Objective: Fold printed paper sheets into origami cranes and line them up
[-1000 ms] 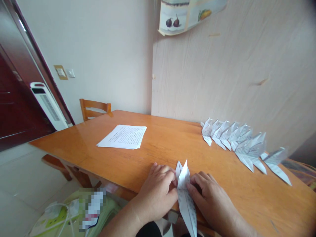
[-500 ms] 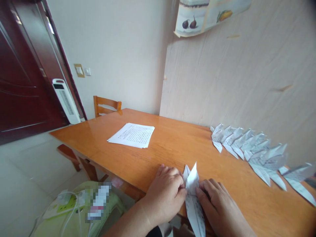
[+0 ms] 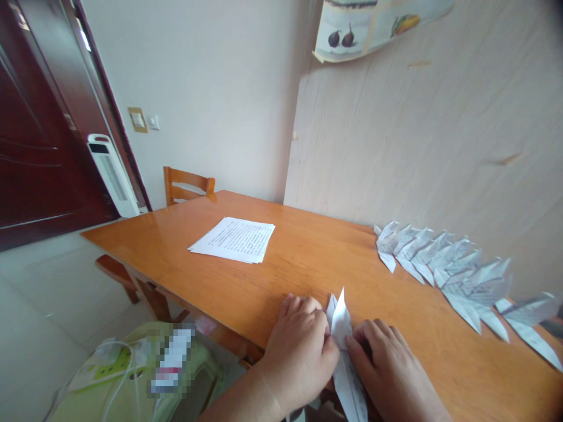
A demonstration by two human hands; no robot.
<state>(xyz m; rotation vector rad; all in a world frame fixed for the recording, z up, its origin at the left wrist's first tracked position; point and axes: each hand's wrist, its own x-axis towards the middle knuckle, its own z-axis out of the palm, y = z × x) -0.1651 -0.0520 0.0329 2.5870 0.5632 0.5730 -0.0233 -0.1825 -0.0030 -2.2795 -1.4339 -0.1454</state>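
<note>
A narrow piece of folded printed paper (image 3: 347,375) lies at the near edge of the wooden table (image 3: 308,264), its two pointed flaps standing up at the far end. My left hand (image 3: 301,346) is closed on its left side, the thumb pressing near the middle crease. From the right, my right hand (image 3: 387,363) pinches the paper's other edge between thumb and curled fingers. The fingertips under the paper are hidden. Toward the back right stand several similar folded paper pieces (image 3: 466,272) in a row.
A stack of printed sheets (image 3: 233,240) lies left of centre on the table. A wooden chair (image 3: 187,184) stands at the far end. Below left, a green stool (image 3: 202,363) holds a power strip (image 3: 105,369) with cables. A white tower device (image 3: 114,176) stands by the dark red door (image 3: 48,152).
The left thumb has moved slightly right across the paper, and the tall flap leans a little further left. The right hand has shifted slightly left. The view has turned a little.
</note>
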